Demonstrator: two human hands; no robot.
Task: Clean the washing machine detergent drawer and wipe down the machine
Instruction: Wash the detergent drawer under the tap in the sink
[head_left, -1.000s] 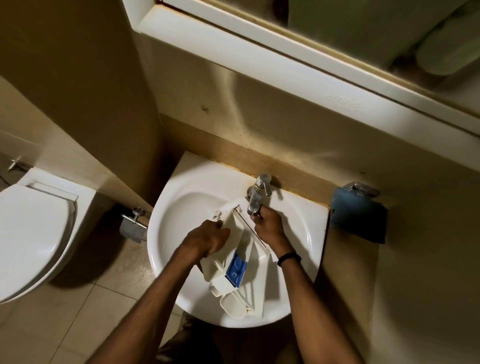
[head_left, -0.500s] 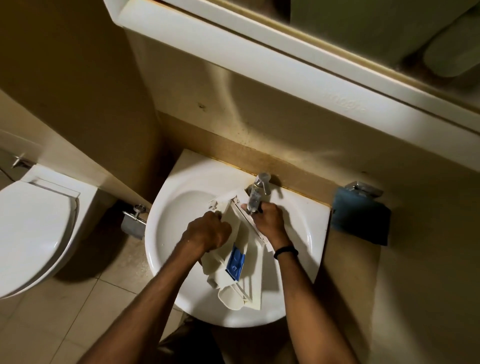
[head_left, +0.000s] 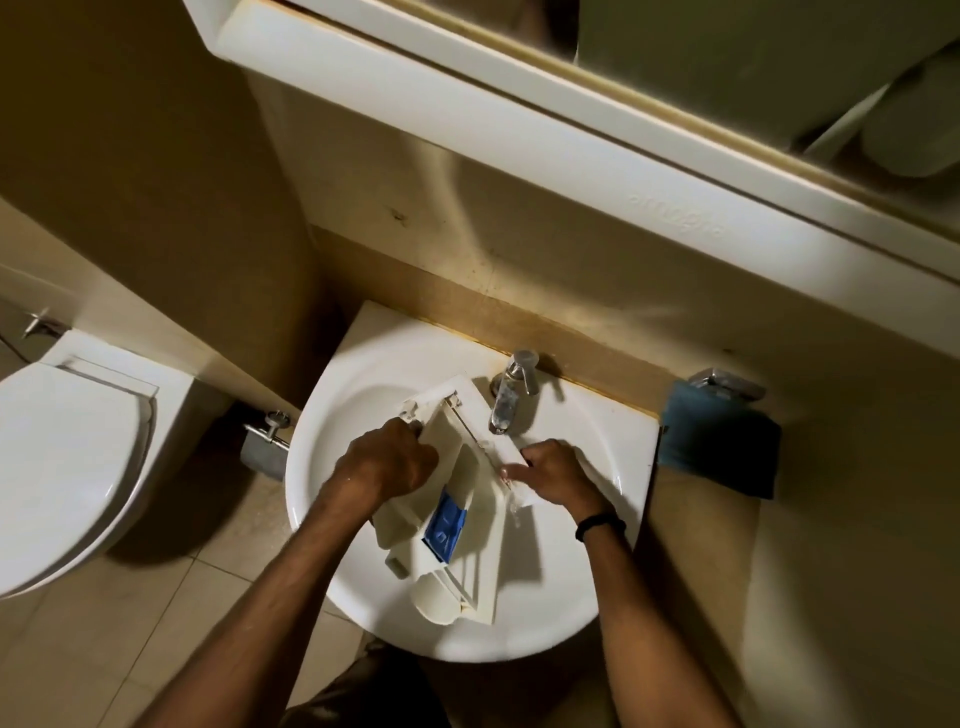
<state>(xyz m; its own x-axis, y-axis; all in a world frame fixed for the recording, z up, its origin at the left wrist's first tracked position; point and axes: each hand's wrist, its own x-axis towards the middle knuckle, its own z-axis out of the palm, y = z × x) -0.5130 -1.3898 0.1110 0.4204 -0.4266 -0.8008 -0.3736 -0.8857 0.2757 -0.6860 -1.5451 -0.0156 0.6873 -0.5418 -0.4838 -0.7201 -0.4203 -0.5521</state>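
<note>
A white plastic detergent drawer (head_left: 467, 499) with a blue insert (head_left: 445, 525) lies tilted in the white sink (head_left: 363, 405), its far end up near the chrome tap (head_left: 511, 389). My left hand (head_left: 387, 462) grips the drawer's left wall. My right hand (head_left: 556, 475) holds the drawer's right edge, fingers curled over it, just below the tap's spout. Whether water runs from the tap cannot be told.
A white toilet (head_left: 67, 457) with its lid down stands to the left. A blue cloth (head_left: 719, 447) hangs on a chrome holder on the wall right of the sink. A chrome paper holder (head_left: 265, 441) is mounted left of the sink. A mirror cabinet (head_left: 571, 104) overhangs above.
My right hand has left the tap and dropped to the drawer's right edge. The drawer has shifted a little further under the spout, still held by my left hand.
</note>
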